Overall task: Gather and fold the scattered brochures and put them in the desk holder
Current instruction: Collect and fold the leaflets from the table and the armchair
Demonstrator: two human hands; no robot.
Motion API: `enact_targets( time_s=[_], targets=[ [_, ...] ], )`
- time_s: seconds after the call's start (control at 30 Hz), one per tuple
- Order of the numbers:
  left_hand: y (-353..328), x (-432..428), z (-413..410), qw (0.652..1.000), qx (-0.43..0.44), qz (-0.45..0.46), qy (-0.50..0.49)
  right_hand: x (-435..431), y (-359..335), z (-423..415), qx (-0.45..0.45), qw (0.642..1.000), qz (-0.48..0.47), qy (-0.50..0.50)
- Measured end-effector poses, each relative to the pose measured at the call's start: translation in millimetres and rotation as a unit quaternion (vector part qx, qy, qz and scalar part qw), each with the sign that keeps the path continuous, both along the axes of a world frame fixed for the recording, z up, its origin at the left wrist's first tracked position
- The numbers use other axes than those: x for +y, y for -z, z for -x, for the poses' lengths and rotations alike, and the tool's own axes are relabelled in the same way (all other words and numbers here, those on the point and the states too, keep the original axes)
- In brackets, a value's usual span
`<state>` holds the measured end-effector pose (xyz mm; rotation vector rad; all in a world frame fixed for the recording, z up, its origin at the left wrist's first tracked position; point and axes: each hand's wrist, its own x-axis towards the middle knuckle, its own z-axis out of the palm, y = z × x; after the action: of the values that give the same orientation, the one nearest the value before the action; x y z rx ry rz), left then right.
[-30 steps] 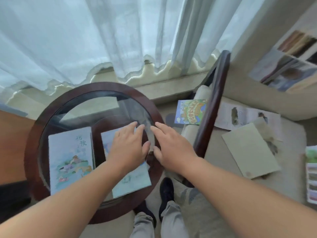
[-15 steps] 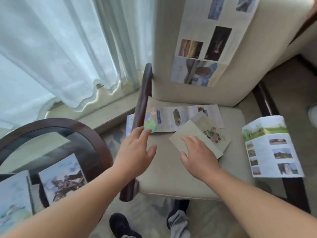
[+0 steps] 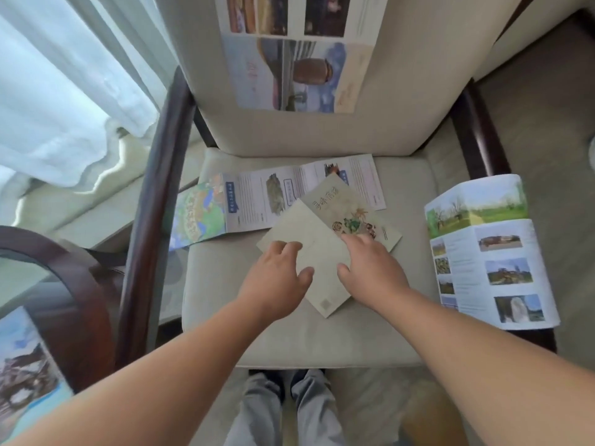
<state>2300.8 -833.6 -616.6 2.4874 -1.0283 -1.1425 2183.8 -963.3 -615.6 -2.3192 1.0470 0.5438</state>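
A pale green brochure (image 3: 322,239) lies unfolded on the beige chair seat (image 3: 289,336). My left hand (image 3: 277,278) rests flat on its left panel, fingers spread. My right hand (image 3: 370,272) presses on its right panel near the flower picture. Behind it a long white brochure (image 3: 267,197) lies spread out, its colourful map end hanging past the left armrest. Another unfolded brochure (image 3: 486,252) with landscape photos drapes over the right armrest. A tall brochure (image 3: 296,59) hangs down the chair back. No desk holder is in view.
A dark wooden armrest (image 3: 151,201) runs down the chair's left side. The round glass side table (image 3: 64,272) stands at the lower left with a picture brochure (image 3: 25,371) on it. White curtains (image 3: 64,91) hang at the upper left. My legs show below the seat.
I have turned from the glass table to the chair. Both hands left the table's brochure and now lie on the pale green brochure, the left hand joining the right on it.
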Motion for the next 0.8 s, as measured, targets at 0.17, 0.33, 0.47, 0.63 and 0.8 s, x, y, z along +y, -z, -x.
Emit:
enact_targets(
  time_s=[0.17, 0.33, 0.47, 0.63, 0.8],
  targets=[
    [29, -6, -3, 0.999, 0.014, -0.028, 0.019, -9, 38, -15, 0.05, 0.998, 0.007, 0.041],
    [52, -10, -6, 0.999, 0.026, -0.032, 0.006, -11, 64, -33, 0.062, 0.995, 0.068, 0.029],
    [54, -10, -9, 0.999, 0.029, -0.024, 0.003, -13, 69, -40, 0.054, 0.992, 0.109, 0.011],
    [49, -11, -16, 0.999, 0.033, -0.012, -0.02, -17, 64, -42, 0.057, 0.995, 0.079, 0.003],
    [23, -14, -20, 0.993, 0.073, 0.006, -0.089, -2, 19, -44, -0.003, 0.997, 0.063, -0.037]
  ],
)
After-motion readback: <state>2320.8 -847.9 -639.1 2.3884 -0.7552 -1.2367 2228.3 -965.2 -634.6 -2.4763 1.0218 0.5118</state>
